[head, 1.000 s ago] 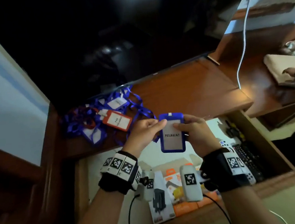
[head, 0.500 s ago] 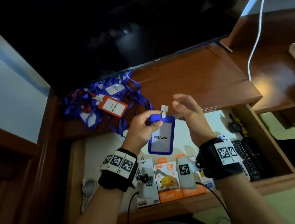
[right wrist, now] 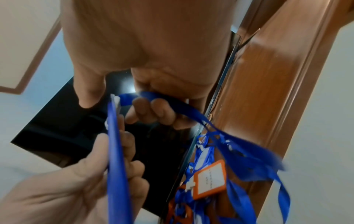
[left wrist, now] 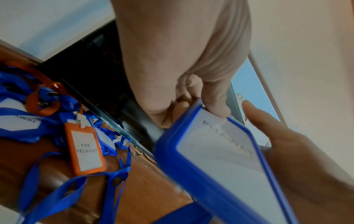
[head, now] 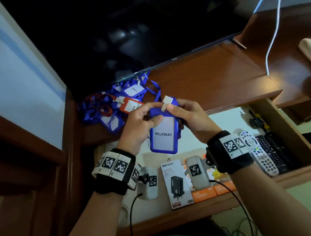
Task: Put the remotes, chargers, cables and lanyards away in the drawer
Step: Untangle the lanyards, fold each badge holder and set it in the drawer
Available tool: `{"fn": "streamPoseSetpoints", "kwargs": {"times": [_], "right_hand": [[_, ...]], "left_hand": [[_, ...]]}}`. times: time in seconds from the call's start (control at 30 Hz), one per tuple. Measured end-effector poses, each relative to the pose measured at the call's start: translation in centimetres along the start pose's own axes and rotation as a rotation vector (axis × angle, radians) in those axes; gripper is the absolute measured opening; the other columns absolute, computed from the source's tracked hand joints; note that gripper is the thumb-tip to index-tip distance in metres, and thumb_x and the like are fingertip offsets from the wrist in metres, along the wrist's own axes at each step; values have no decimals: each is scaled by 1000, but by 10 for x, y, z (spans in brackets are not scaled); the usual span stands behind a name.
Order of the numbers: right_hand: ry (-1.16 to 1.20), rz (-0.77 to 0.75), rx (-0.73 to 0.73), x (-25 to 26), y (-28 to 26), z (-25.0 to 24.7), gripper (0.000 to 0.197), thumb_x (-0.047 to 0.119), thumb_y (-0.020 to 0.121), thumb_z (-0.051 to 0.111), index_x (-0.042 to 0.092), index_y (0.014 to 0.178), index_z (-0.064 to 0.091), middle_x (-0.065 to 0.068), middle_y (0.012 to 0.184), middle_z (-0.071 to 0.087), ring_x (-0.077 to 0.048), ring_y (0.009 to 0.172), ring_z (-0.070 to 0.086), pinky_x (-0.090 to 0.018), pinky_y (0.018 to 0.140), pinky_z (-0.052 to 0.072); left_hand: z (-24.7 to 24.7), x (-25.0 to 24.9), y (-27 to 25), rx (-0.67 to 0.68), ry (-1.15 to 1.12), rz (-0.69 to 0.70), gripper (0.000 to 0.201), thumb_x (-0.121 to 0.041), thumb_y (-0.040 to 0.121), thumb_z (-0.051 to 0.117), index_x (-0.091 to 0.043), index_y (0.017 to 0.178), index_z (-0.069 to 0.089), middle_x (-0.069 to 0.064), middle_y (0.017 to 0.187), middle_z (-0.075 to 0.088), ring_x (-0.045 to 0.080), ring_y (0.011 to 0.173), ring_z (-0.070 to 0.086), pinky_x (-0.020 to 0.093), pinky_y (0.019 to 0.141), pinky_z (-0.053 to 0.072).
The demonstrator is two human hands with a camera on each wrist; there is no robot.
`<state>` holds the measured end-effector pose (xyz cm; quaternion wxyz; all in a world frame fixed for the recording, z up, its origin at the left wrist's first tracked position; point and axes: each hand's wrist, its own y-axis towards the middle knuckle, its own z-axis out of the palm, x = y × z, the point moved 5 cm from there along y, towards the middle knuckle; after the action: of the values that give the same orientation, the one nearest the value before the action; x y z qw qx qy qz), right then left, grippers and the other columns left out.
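A blue badge holder (head: 162,136) marked PELAWAT hangs above the open drawer (head: 289,126). My left hand (head: 142,122) pinches its upper left corner, thumb on the front (left wrist: 216,106). My right hand (head: 186,115) grips its top by the white clip (head: 166,103), and its curled fingers hold the blue strap (right wrist: 172,103). A heap of blue lanyards (head: 109,110) with an orange badge (head: 131,105) lies on the wooden shelf under the TV. In the drawer lie charger boxes (head: 176,183) and remotes (head: 258,152).
A black TV screen (head: 126,36) stands close behind the lanyard heap. A white cable (head: 272,34) hangs at the right over the shelf (head: 212,72). Thin black wires run from my wrist cameras over the drawer's front edge (head: 177,218).
My right hand let go of the badge, lifted with fingers spread, then came back and took hold of the top and strap. The badge stayed over the drawer in my left hand.
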<state>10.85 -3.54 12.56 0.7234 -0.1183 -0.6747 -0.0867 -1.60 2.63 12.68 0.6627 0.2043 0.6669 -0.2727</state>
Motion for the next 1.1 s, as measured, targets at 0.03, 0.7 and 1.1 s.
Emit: {"fn": "streamPoseSetpoints", "kwargs": {"times": [0.03, 0.7, 1.1], "right_hand": [[0, 1, 3, 0, 0, 8, 18, 32, 82, 66, 15, 88, 69, -8, 68, 55, -19, 57, 44, -26, 49, 32], [0, -28, 64, 19, 6, 2, 13, 14, 84, 68, 3, 88, 63, -7, 77, 63, -16, 67, 59, -21, 59, 47], [-166, 60, 269, 22, -3, -78, 26, 15, 87, 65, 4, 64, 58, -1, 58, 51, -12, 50, 45, -19, 50, 34]], "left_hand": [[-6, 0, -1, -21, -19, 1, 32, 6, 87, 59, -23, 98, 66, -7, 85, 70, 7, 79, 65, 21, 69, 53], [-5, -15, 18, -243, -333, 0, 26, 0, 92, 54, -21, 107, 57, 9, 106, 66, 21, 88, 65, 32, 72, 56], [35, -40, 43, 190, 375, 28, 54, -5, 76, 77, -20, 124, 57, -1, 105, 60, 11, 83, 56, 22, 78, 48]]}}
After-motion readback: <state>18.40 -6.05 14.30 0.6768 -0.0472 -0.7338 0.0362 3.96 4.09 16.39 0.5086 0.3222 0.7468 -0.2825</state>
